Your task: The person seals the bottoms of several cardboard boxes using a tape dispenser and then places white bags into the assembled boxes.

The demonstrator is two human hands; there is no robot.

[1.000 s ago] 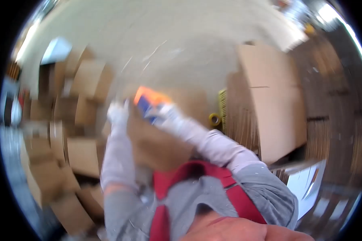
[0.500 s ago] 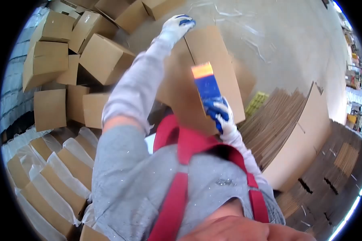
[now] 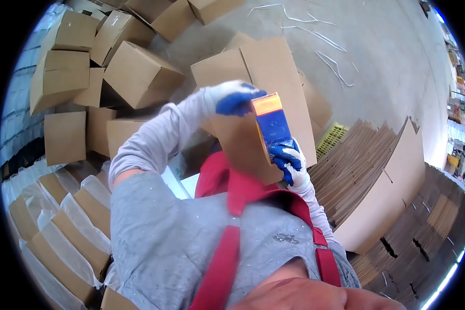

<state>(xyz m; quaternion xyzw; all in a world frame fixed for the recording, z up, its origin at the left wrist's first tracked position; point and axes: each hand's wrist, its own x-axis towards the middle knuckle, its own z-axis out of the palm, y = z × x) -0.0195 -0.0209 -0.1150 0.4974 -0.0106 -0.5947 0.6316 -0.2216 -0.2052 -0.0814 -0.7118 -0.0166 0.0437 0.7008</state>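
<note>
My right hand point(image 3: 288, 159), in a white glove with blue-coated fingers, is wrapped round the lower end of a tape dispenser point(image 3: 274, 124). The dispenser is blue with an orange front and a toothed edge at its tip. My left hand point(image 3: 236, 99), gloved alike, is at that edge with its fingers drawn together; whatever they pinch is hidden. Beneath both hands stands a cardboard box point(image 3: 279, 62), its top flaps meeting along a seam. The dispenser hangs over the box, covering part of it.
Several cardboard boxes point(image 3: 62, 77) are piled at the left. Cartons with white plastic liners point(image 3: 72, 235) stand at the lower left. To the right are a stack of flattened cardboard point(image 3: 354, 160) and a yellow-green crate point(image 3: 331, 139). Loose white straps point(image 3: 315, 33) lie on the floor.
My left hand has come back from the box's far left edge to the dispenser's tip. My right hand still holds the dispenser, which has shifted slightly right and down.
</note>
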